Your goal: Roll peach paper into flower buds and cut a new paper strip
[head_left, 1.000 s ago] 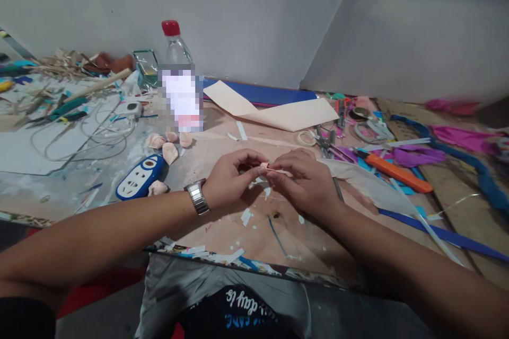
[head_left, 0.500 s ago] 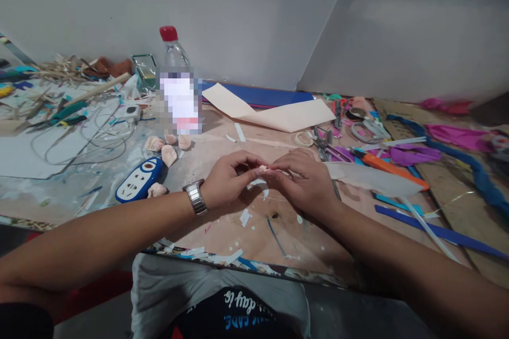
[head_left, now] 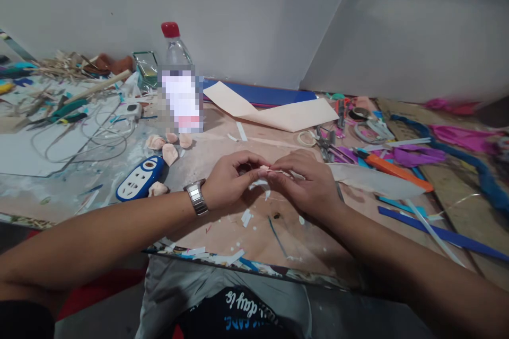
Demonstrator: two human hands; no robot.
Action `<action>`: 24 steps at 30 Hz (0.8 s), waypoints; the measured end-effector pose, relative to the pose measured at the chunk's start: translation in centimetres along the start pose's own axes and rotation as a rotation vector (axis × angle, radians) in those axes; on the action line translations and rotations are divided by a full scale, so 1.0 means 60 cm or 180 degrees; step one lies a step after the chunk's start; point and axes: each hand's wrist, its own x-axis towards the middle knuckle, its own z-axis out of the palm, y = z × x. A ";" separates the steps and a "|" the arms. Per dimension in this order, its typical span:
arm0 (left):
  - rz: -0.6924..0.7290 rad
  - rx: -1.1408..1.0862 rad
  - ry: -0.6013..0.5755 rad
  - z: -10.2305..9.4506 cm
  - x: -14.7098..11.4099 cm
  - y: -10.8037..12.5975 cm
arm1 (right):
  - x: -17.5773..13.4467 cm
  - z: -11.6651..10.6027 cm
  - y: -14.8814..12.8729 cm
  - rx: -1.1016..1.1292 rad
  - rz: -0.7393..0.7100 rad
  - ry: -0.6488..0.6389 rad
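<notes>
Over the middle of the wooden table, my left hand and my right hand meet at the fingertips. Both pinch a small pale peach piece, possibly paper or cloth; most of it is hidden by the fingers. A watch is on my left wrist. Several similar crumpled peach pieces, shaped like petals, lie beyond my left hand. Near them is a blue and white power socket, with one more peach piece beside it.
A red-capped bottle stands at the back. Folded cream paper lies right of it. Pliers, an orange cutter and a whitish translucent sheet lie to the right. Green-handled pliers and a cable are on the left.
The camera view has shifted slightly. Both hands stay together on the small peach piece, with only slight finger movement.
</notes>
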 end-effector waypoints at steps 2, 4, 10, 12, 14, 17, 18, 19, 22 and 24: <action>0.0161 0.0266 -0.0039 -0.006 0.003 0.000 | 0.000 -0.001 -0.001 0.0031 -0.0030 -0.0047; 0.0230 0.0396 -0.0040 -0.009 0.005 0.001 | 0.000 -0.001 -0.002 0.0028 -0.0026 -0.0059; 0.0267 0.0483 -0.0043 -0.007 0.006 0.003 | 0.000 -0.002 -0.003 -0.0040 -0.0028 0.0131; 0.0311 0.0585 -0.0082 -0.007 0.007 0.006 | 0.000 -0.002 -0.003 -0.0031 -0.0032 0.0142; 0.0403 0.0739 -0.0146 -0.009 0.008 0.008 | 0.000 -0.001 -0.002 -0.0019 -0.0004 0.0118; 0.0491 0.0847 -0.0229 -0.011 0.009 0.009 | 0.000 0.000 -0.001 -0.0007 0.0032 0.0116; 0.0514 0.0860 -0.0271 -0.011 0.009 0.008 | -0.001 0.001 -0.001 -0.0004 0.0035 0.0128; 0.0537 0.0876 -0.0321 -0.011 0.008 0.008 | -0.001 0.001 0.000 0.0001 0.0029 0.0138; 0.0607 0.0931 -0.0495 -0.011 0.006 0.008 | -0.002 0.003 0.001 0.0027 0.0021 0.0137; 0.0613 0.0925 -0.0577 -0.011 0.005 0.009 | -0.002 0.004 0.003 0.0059 0.0037 0.0128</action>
